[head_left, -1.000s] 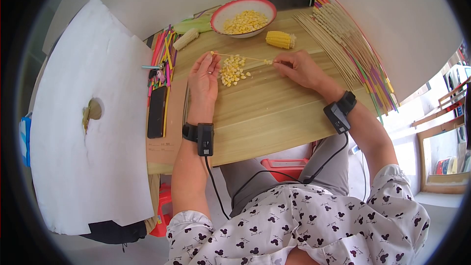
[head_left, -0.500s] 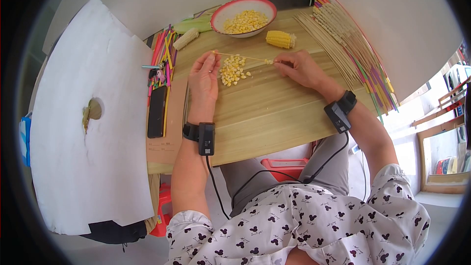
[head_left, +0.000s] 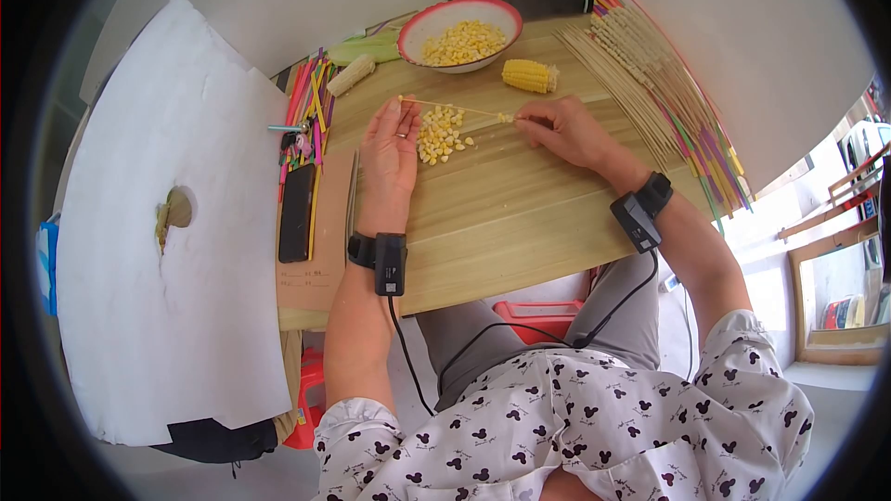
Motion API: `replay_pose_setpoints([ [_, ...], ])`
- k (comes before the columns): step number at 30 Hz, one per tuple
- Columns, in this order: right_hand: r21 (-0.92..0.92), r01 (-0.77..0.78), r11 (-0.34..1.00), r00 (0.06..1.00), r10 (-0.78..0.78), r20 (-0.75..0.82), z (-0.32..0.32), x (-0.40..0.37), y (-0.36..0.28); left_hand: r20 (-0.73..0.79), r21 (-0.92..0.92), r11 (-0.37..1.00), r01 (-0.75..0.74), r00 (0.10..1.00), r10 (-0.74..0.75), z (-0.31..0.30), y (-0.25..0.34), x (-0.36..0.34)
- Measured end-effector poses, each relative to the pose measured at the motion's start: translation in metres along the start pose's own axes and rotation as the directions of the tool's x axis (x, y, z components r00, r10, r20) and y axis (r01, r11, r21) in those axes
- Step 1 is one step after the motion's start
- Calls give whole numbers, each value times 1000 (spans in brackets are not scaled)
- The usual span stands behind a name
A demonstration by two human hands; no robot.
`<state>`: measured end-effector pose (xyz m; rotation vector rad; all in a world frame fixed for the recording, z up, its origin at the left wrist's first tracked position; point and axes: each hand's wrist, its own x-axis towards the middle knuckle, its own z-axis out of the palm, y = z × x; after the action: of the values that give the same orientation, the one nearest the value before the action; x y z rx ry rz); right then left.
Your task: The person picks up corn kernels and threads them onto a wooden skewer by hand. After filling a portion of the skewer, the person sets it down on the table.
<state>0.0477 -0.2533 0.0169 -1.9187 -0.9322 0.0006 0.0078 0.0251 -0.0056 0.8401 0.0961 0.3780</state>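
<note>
The left hand (head_left: 390,153) has its grip pinched at one end of a thin stick (head_left: 450,107), where a bit of yellow shows; the right hand (head_left: 564,133) has its grip clamped on the other end, beside a few small pale pieces (head_left: 504,118); the stick stretches between them above the counter (head_left: 520,213), near loose kernels (head_left: 438,139); a red-rimmed bowl (head_left: 466,66) and a corn cob (head_left: 529,75) sit beyond.

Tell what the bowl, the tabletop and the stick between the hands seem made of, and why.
Bowl: probably enamelled metal, smooth, white with a red rim, though plastic is possible.
Tabletop: wood or wood-look laminate, with a soft sheen; long grain streaks show.
Stick: probably bamboo or wood, being thin, straight and tan; too fine to judge its finish.
</note>
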Motion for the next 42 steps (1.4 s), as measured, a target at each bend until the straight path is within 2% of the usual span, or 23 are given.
replay_pose_setpoints([
  [4, 1, -5, 1000, 1000, 5, -4, 0, 0, 1, -7, -67, 996, 54, 998, -54, -5, 0, 3],
  [11, -28, -6, 1000, 1000, 6, -8, -1, 0, -1, -10, -77, 993, 95, 995, -96, -11, 0, 6],
  [22, -18, 3, 1000, 1000, -3, -22, -2, -1, 0, -16, 90, 996, -2, 1000, 3, 5, -1, -5],
  [26, -31, 8, 999, 1000, -9, -17, -2, -1, -1, -22, 79, 997, 7, 1000, -5, 6, -2, -6],
  [31, -21, 65, 998, 996, -66, -54, 2, -2, 1, 30, 161, 985, 64, 997, -70, 16, -9, -13],
  [38, -26, 62, 998, 996, -64, -55, 2, -1, 2, 74, 199, 977, 77, 993, -94, 25, -15, -22],
  [42, -18, 92, 996, 994, -93, -62, 7, 0, 2, 115, 297, 950, 92, 985, -131, 36, -18, -31],
])
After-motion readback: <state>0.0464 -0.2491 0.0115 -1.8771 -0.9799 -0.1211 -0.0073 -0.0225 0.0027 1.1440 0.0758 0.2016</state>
